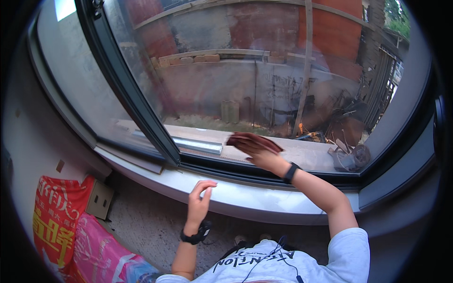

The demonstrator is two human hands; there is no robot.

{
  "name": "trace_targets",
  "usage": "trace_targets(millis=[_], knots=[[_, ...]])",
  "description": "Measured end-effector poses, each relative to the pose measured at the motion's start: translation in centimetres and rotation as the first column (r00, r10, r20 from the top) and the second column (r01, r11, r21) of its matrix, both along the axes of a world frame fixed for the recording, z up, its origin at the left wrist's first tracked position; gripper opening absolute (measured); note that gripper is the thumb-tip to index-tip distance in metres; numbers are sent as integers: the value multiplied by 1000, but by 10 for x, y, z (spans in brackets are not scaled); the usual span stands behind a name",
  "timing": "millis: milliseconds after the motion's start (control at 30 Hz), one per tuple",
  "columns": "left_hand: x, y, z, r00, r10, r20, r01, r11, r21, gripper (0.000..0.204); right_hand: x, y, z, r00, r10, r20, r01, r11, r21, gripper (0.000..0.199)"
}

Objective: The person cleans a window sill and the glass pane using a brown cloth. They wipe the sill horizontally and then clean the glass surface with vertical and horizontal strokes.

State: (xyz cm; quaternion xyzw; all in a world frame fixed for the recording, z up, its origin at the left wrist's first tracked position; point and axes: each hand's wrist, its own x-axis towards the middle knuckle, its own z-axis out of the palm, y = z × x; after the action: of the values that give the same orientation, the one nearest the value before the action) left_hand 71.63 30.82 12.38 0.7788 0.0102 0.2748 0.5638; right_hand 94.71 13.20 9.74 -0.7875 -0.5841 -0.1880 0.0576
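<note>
My right hand (pixel 262 158) presses a dark red-brown cloth (pixel 245 140) against the lower part of the window pane (pixel 226 94). The cloth is spread under the fingers, and its edges stick out past them. Around the right wrist is a black band. My left hand (pixel 200 200) hovers at the white window sill (pixel 245 195), its fingers loosely bent, thumb apart and nothing in it; whether it touches the sill I cannot tell. A black watch-like device sits on the left wrist.
A dark window frame (pixel 130 89) runs down left of the pane. Red and pink printed bags (pixel 56 221) lie at the lower left beside a beige box (pixel 99 200). Beyond the glass are a metal strip (pixel 198 145), clutter and a weathered wall.
</note>
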Motion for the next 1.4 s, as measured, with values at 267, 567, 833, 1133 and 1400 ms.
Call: trace_targets(millis=[267, 567, 833, 1133, 1400], knots=[[-123, 63, -77, 835, 447, -320, -545, 750, -374, 18, -29, -97, 186, 803, -467, 370, 466, 879, 96, 63], [-89, 1, -63, 936, 270, -226, -337, 870, -359, 15, 9, 19, 336, 771, -512, 380, 127, 707, 695, 56], [-117, -83, -59, 936, 61, -348, -24, 994, 109, 17, 11, 259, 132, 947, 52, 318, -177, 908, 379, 64], [-202, -65, -69, 845, 233, -482, -300, 952, -66, 19, 30, 224, -50, 902, 424, -83, -418, 905, 76, 55], [-201, -12, -54, 857, 232, -459, -229, 971, 63, 20, -1, 266, 143, 901, 133, 413, -303, 874, 379, 60]])
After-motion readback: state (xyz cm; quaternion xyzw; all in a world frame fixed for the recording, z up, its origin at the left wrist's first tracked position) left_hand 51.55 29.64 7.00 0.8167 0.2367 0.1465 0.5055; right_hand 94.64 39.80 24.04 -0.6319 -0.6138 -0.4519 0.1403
